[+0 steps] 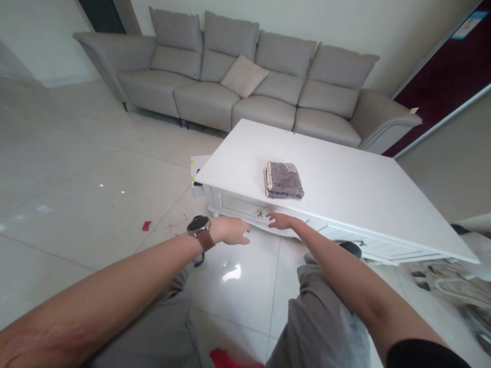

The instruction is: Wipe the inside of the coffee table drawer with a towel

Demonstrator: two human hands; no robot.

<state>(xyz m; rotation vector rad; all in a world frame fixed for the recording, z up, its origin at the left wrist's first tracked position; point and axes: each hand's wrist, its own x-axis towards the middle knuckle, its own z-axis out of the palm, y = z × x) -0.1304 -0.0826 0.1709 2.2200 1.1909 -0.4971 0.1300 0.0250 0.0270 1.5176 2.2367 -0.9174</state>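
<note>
A white coffee table [345, 179] stands in front of me, with a folded grey towel [284, 180] lying near its front edge. My right hand [282, 221] reaches to the table's front, its fingertips at a small drawer knob [260, 214] below the towel; whether it grips the knob I cannot tell. My left hand [230, 230], with a brown-strapped watch [201, 228] on the wrist, hovers just left of the right hand with loosely curled fingers, holding nothing. My knees in grey trousers [322, 317] are below.
A long grey sofa [238, 87] with a beige cushion [244, 75] lines the far wall. A white box [197, 176] sits on the glossy tiled floor at the table's left corner. A small red scrap [146, 225] lies on the floor to the left.
</note>
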